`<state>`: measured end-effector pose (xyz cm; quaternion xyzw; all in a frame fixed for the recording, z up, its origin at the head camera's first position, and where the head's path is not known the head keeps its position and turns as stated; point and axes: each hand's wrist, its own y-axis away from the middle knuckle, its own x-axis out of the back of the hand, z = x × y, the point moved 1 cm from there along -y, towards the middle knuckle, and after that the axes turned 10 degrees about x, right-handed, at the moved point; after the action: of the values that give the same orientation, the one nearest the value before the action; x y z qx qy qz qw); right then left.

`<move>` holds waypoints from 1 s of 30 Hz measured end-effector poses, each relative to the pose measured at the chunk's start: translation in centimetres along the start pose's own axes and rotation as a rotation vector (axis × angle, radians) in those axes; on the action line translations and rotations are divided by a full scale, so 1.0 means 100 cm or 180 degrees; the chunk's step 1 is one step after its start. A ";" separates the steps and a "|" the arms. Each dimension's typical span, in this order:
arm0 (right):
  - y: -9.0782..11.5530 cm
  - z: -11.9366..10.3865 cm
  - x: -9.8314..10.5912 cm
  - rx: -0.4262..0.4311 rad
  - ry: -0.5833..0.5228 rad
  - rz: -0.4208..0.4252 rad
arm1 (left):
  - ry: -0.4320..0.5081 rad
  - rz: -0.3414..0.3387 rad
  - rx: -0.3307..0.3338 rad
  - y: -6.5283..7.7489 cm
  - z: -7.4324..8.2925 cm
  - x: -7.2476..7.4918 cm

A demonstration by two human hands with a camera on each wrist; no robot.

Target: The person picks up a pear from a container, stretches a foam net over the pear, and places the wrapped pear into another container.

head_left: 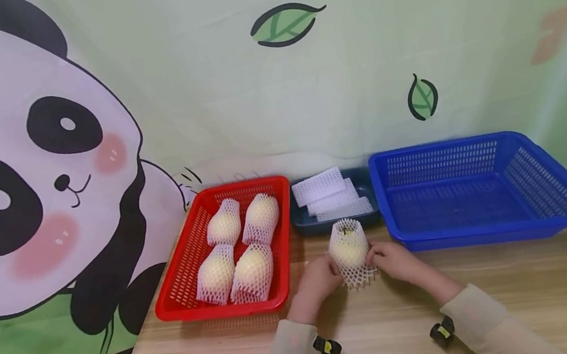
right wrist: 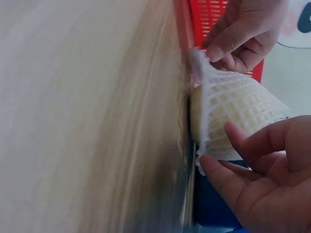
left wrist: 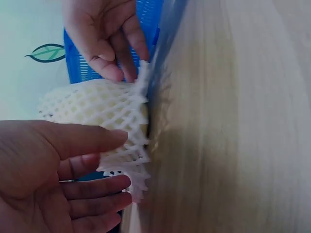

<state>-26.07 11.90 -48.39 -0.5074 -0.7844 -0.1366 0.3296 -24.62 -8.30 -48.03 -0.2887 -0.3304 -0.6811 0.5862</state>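
A pale yellow round fruit (head_left: 349, 249) with a dark stem stands on the wooden table, inside a white foam net sleeve (head_left: 356, 278). The sleeve's lower edge flares out around the fruit's base. On the left side, my left hand (head_left: 321, 277) pinches that edge between thumb and fingers, as the right wrist view shows. Opposite it, my right hand (head_left: 398, 260) holds the sleeve's other side; its thumb and fingertips (right wrist: 210, 161) are at the rim. Through the mesh in the right wrist view, the fruit's lower end (right wrist: 196, 114) pokes out.
To the left, a red basket (head_left: 285, 269) holds several fruits in foam nets. Behind the fruit sits a dark teal tray (head_left: 314, 227) with flat foam nets (head_left: 329, 195). A large blue basket (head_left: 466, 233) stands at right, near a leaf-printed backdrop (head_left: 356, 77).
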 end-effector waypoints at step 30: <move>0.060 -0.019 0.019 0.0450 0.0081 -0.0080 | 0.1204 0.0483 0.0294 -0.029 0.025 -0.038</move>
<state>-20.53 14.86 -46.47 -0.4712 -0.7941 -0.0914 0.3729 -26.95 -3.75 -49.85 -0.1526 -0.2226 -0.6611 0.7001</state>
